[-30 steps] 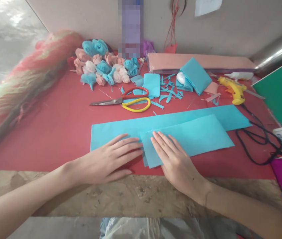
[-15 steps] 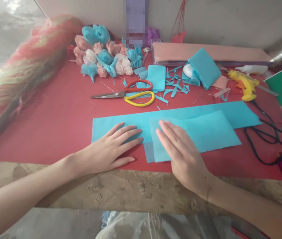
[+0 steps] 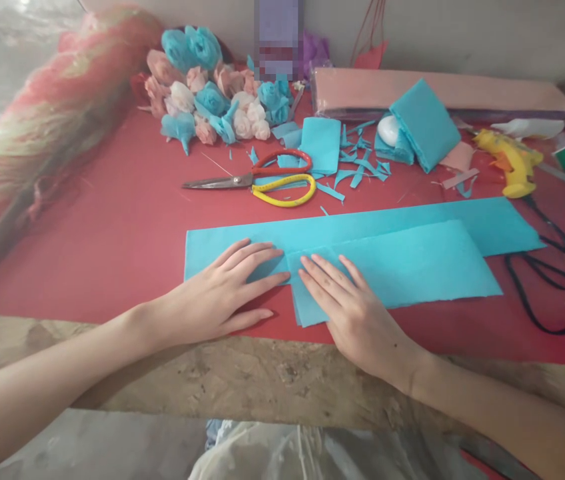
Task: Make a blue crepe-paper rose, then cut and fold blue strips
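A long blue paper strip [image 3: 242,233] lies across the red table cover. On top of it rests a shorter folded blue sheet [image 3: 422,267], slanting a little toward the front. My left hand [image 3: 232,280] lies flat with spread fingers on the strip's left part, its fingertips near the folded sheet's left edge. Stretched out flat, the fingers of my right hand [image 3: 352,307] press on the left end of the folded sheet. Neither hand grips anything. Behind the strip are scissors [image 3: 257,181] with one red and one yellow handle.
Paper flowers [image 3: 212,100] are heaped at the back left beside a fringed pink bundle [image 3: 62,93]. Blue scraps [image 3: 362,163], a blue folded square [image 3: 425,123], a yellow glue gun [image 3: 512,163] and its black cord [image 3: 522,300] are toward the right.
My right hand has come down flatter and slightly nearer the front. The folded sheet's left end has shifted left and now lies flatter. The view has moved slightly.
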The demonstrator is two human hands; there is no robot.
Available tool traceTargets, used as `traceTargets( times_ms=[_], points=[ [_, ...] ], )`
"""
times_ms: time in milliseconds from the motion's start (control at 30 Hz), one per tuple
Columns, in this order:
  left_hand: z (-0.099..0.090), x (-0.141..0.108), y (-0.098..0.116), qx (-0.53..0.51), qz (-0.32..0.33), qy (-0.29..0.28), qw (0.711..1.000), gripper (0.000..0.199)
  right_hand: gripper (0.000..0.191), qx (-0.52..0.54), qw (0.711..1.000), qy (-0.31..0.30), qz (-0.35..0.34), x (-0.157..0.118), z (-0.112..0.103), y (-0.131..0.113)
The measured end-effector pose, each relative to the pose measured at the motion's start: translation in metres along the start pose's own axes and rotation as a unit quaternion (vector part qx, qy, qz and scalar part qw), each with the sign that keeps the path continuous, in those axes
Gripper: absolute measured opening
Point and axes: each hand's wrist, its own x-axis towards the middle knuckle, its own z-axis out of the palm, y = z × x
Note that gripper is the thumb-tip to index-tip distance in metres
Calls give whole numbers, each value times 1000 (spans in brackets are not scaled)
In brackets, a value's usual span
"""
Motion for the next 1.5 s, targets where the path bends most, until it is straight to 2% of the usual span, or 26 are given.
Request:
traceTargets(
  times_ms=[367,567,800,933,1167,1300,1500],
  points=[
    [3,0,1,27,-2,-9,1000,49,52,7,1000,-15,2,1,-3,-1],
    [3,0,1,41,6,-8,999,50,75,-13,1000,-15,-15,0,1,-3],
    [4,0,2,54,0,-3,999,51,70,-25,999,-19,-7,-1,1,-5],
    [4,0,2,62,-2,-8,998,51,63,-14,1000,12,-18,-1,-2,-6],
    [3,0,2,76,13,6,997,50,32,39,993,93,-65,-13,-9,7],
    [4,1,2,79,20,6,997,49,20,28,988,128,-79,-17,-9,9],
    [4,1,2,80,26,15,996,49,12,15,981,161,-107,-16,-8,5]
  ],
)
